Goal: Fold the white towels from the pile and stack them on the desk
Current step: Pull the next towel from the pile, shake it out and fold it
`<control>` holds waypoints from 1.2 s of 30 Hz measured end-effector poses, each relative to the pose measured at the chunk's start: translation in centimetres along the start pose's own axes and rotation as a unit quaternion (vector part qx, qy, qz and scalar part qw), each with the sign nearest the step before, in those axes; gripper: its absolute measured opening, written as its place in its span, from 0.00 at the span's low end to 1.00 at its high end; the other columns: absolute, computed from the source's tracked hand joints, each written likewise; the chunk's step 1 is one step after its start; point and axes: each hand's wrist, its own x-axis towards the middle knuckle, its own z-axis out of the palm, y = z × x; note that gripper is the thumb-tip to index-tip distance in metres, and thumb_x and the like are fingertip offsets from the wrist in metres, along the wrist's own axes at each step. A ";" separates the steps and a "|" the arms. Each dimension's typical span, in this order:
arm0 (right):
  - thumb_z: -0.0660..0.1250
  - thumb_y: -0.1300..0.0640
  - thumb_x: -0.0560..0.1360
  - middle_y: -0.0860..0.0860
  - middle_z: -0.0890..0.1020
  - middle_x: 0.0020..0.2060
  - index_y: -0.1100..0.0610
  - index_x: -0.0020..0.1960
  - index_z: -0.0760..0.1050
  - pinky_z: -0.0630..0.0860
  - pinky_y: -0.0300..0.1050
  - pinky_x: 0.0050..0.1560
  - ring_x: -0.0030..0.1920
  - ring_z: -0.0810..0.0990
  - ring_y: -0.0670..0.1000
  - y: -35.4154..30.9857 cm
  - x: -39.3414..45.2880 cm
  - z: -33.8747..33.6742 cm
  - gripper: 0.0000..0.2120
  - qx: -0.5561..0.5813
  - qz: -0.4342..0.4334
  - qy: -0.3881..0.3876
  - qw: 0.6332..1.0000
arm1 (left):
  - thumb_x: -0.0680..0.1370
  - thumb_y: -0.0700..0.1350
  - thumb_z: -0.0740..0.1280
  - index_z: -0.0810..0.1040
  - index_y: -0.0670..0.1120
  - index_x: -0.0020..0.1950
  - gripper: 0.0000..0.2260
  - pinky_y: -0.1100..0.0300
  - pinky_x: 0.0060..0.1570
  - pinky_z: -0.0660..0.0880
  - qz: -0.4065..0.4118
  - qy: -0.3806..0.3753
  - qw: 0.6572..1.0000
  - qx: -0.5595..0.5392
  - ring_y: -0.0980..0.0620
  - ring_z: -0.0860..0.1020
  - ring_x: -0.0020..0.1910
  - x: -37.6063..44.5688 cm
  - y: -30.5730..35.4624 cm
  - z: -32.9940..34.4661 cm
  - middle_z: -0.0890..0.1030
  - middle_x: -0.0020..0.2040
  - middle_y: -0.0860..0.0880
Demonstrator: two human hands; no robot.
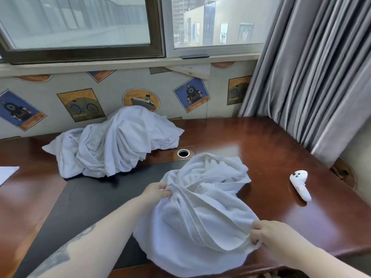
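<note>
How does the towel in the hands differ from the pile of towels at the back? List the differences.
1. The held towel lies near the desk's front edge; the pile sits at the back against the wall.
2. The left hand and right hand each pinch the held towel; nothing touches the pile.
3. The held towel lies low and spread out; the pile heaps up higher.
Both are white, crumpled and unfolded, resting on the desk.

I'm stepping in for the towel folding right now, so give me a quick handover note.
Left hand pinches the bunched edge of a crumpled white towel; right hand grips its near edge.
The towel lies unfolded on the desk, partly on the dark mat.
The unfolded pile sits at the back left.
A white folded corner shows at far left.
Left: fold this towel, then the pile.
</note>
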 end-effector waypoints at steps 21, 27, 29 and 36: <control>0.71 0.59 0.63 0.46 0.76 0.36 0.54 0.34 0.74 0.60 0.37 0.29 0.31 0.73 0.48 1.3 -2.1 -2.2 0.06 0.033 0.066 0.252 0.965 | 0.73 0.38 0.73 0.87 0.47 0.47 0.07 0.65 0.56 0.74 0.123 0.000 0.991 -0.049 0.54 0.80 0.56 -9.8 -2.6 -4.0 0.80 0.58 0.51; 0.59 0.55 0.73 0.48 0.77 0.34 0.56 0.35 0.77 0.71 0.47 0.25 0.28 0.75 0.54 3.1 -3.1 -3.2 0.12 -0.017 0.059 0.298 0.953 | 0.73 0.42 0.73 0.84 0.43 0.56 0.12 0.49 0.65 0.71 0.095 -0.104 0.989 -0.033 0.46 0.80 0.57 -13.2 -4.0 -4.8 0.83 0.56 0.42; 0.59 0.54 0.74 0.48 0.77 0.34 0.56 0.35 0.78 0.70 0.47 0.26 0.29 0.76 0.54 3.6 -3.4 -3.7 0.13 -0.032 0.050 0.302 0.951 | 0.73 0.41 0.73 0.84 0.43 0.56 0.12 0.49 0.65 0.72 0.105 -0.096 0.989 -0.046 0.42 0.80 0.59 -13.9 -4.4 -4.6 0.83 0.56 0.41; 0.61 0.51 0.74 0.47 0.78 0.36 0.56 0.38 0.78 0.73 0.46 0.27 0.31 0.78 0.54 5.5 -2.5 -8.2 0.12 -0.039 0.035 0.296 0.954 | 0.72 0.37 0.72 0.86 0.42 0.50 0.08 0.56 0.61 0.74 0.200 0.074 0.974 -0.081 0.45 0.81 0.56 -14.2 0.5 -6.2 0.84 0.52 0.43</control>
